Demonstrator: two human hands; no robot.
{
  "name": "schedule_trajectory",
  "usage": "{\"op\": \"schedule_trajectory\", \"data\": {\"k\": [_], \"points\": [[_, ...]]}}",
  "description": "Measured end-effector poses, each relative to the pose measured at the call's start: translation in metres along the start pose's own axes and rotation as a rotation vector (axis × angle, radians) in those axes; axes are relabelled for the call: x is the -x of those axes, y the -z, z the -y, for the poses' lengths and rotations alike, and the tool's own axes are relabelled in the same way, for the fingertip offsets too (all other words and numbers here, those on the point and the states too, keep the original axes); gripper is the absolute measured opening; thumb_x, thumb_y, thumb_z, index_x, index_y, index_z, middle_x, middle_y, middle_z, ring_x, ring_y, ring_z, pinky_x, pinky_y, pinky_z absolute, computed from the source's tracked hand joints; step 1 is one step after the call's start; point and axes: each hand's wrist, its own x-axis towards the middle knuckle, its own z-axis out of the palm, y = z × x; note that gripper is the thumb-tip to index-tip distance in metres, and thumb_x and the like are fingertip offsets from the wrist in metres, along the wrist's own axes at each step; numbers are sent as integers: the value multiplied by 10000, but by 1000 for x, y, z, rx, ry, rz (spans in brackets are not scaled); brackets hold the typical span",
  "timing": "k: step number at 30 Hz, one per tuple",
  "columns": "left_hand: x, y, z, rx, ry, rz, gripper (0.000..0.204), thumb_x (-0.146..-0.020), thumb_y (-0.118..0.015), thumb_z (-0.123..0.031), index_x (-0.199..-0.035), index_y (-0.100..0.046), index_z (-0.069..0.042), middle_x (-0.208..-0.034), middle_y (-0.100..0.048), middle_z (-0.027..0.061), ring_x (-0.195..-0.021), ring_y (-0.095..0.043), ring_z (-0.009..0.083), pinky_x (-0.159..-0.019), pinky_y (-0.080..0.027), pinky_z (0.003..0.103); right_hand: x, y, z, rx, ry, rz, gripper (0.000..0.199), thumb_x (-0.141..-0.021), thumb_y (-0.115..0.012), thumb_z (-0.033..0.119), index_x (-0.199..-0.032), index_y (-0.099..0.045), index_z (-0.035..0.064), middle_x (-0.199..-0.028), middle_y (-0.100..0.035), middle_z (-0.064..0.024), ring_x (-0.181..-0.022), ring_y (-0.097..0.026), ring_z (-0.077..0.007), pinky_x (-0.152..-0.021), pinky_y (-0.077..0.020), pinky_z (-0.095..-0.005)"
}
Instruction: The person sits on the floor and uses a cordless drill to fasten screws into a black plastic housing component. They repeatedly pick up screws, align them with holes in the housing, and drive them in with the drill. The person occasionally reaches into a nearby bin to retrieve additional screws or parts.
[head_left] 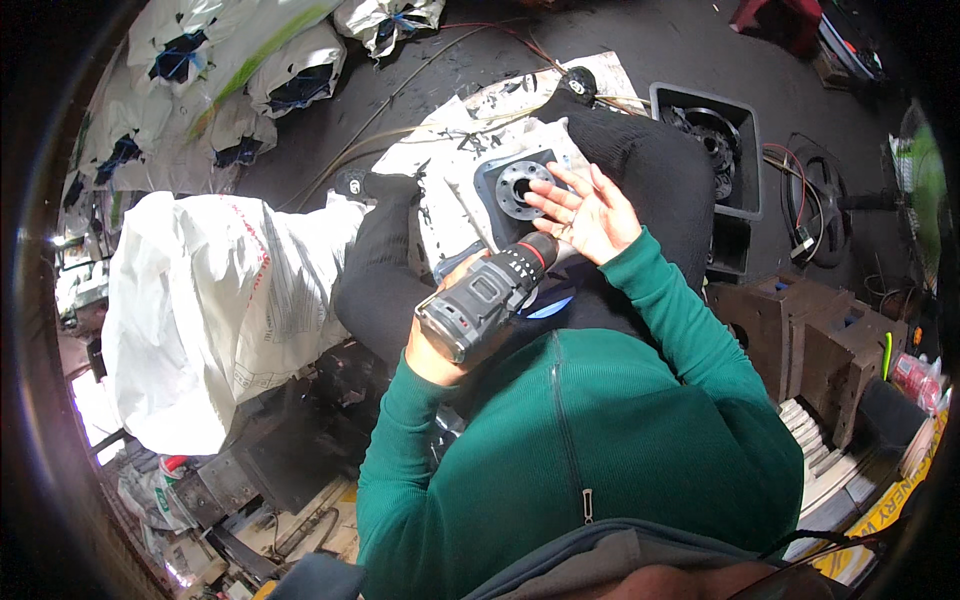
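Note:
My left hand [430, 350] is wrapped round a black and grey cordless drill [485, 300] with a red ring near its chuck. The drill points up and to the right, its chuck close to my right palm. My right hand [590, 215] is turned palm up with its fingers stretched out. Something small and dark may lie near the base of its fingers, too small to make out. Just beyond the fingertips is a round metal flange [508, 188] with a ring of holes, set on a square dark part [488, 190] between my legs.
A grey bin [745, 150] with dark metal parts stands beyond my right leg. White sacks [215, 300] fill the left side. Brown metal blocks [780, 325] sit at the right. Thin cables [385, 105] cross the dark floor, and a white sheet [440, 140] lies under the flange part.

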Motion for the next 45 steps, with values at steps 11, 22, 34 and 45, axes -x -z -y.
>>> {"op": "schedule_trajectory", "data": {"k": [11,22,34,45], "points": [[-9,7,-1,-25,-9,45,605,-683,-766,-148,-1244,-550,-78,-1282,-549,137,-1173,-549,272,-971,-466,355,0,-6,-3,258,-101,34,686,-970,-349,561,-1465,-241,98,-1348,-498,-195,-1174,-564,-265,-847,-530,-346],[8,20,9,78,111,27,565,-665,-773,-152,-1189,-579,-65,-1260,-558,159,-1177,-544,297,-970,-467,364,2,10,-18,243,-148,-129,384,-961,-544,165,-1308,-479,13,-1148,-622,-133,-1004,-648,-196,-844,-572,-287],[9,28,12,147,182,57,526,-696,-767,-143,-1185,-590,-66,-1250,-571,142,-1195,-533,296,-987,-457,372,-1,7,-9,334,-177,-172,394,-919,-599,92,-1295,-491,40,-1058,-647,-92,-915,-672,-156,-759,-599,-252],[1,35,18,-73,3,142,665,-678,-749,-92,-1290,-493,-44,-1207,-590,106,-1122,-579,230,-965,-469,328,-12,10,8,487,-428,-132,383,-889,-656,139,-1234,-545,15,-1054,-661,-95,-883,-675,-133,-748,-589,-239]]}}
